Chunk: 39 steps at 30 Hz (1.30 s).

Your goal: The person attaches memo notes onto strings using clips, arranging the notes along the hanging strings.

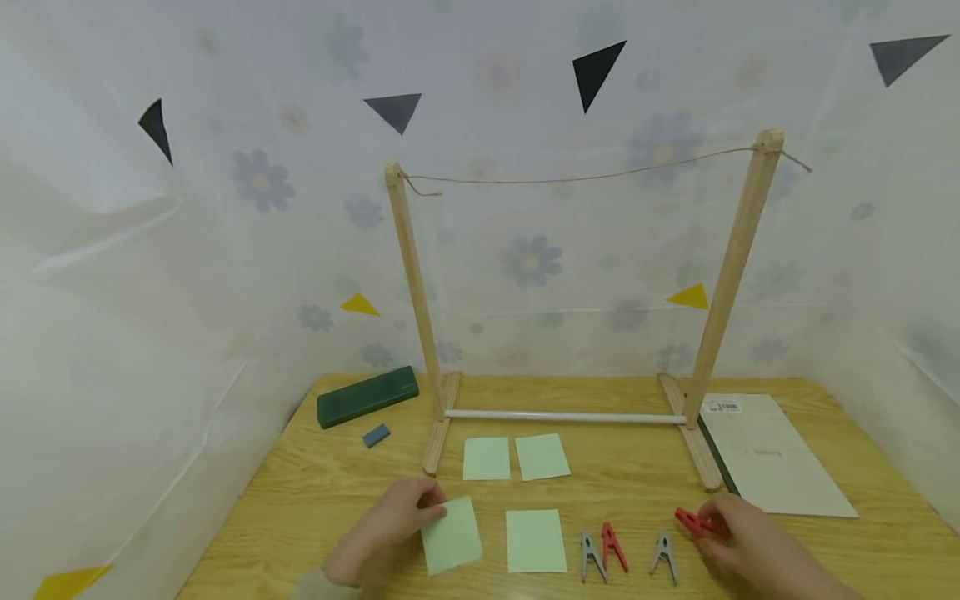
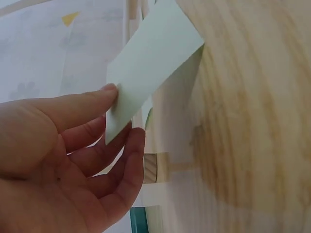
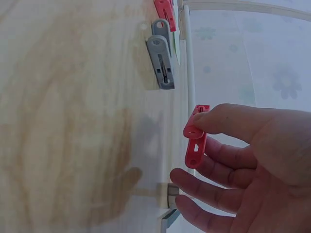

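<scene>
My left hand (image 1: 399, 518) pinches a pale green square of paper (image 1: 452, 537) by its edge, tilted up off the table, as the left wrist view also shows. Between thumb and fingers of my right hand (image 1: 750, 537) is a red clothespin (image 1: 693, 523), held just above the table. Nearby lie a grey clothespin (image 1: 663, 557), another grey clothespin (image 1: 592, 556) and a red clothespin (image 1: 614, 547). Three more green papers rest flat: a front paper (image 1: 536, 542), a back left paper (image 1: 487, 458) and a back right paper (image 1: 542, 457).
Behind the papers stands a wooden frame (image 1: 731, 275) with a sagging string (image 1: 562, 180) between its post tops and a white rod (image 1: 562, 417) low down. A dark green case (image 1: 367, 397) and a blue eraser-like block (image 1: 377, 436) lie left, a notebook (image 1: 780, 458) right.
</scene>
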Tool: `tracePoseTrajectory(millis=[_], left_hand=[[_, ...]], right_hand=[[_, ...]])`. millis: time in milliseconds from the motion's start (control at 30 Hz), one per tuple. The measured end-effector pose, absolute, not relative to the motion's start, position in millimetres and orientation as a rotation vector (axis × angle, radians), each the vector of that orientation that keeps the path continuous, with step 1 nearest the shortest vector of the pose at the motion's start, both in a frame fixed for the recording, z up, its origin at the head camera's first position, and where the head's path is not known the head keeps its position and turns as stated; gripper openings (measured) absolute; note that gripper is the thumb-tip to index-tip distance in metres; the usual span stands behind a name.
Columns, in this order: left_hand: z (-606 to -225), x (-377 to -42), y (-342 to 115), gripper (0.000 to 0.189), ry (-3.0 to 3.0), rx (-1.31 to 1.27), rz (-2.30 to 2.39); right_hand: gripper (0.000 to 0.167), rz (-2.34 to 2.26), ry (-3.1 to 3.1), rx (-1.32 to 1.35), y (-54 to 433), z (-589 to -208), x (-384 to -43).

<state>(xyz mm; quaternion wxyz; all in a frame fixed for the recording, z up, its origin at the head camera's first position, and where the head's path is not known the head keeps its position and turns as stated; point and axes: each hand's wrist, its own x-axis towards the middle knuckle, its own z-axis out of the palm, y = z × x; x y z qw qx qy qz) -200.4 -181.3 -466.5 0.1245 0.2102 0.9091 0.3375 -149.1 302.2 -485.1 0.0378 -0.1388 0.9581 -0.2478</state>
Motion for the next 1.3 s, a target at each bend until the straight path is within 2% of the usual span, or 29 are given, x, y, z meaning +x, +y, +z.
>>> tracePoseTrajectory(millis=[200,433,867,1300], left_hand=[[-457.8,-203.6,-184.0,0.008,2.619,0.626,1.032],[-452.4,-207.1,-185.0,0.012,2.578,0.599,1.120],[-429.3,-220.4,-183.0,0.018,2.560,0.497,1.333],[-398.2,-232.3,-166.8,0.020,2.600,0.384,1.468]], right_hand=[[0.020,-0.734,3.025,-0.461,297.5,-473.9,-153.1],[0.026,-0.660,3.101,-0.620,294.7,-455.3,-162.8],[0.026,-0.559,3.113,-0.665,286.5,-400.8,-187.7],[0.034,-0.477,3.248,-0.924,272.1,-352.6,-205.2]])
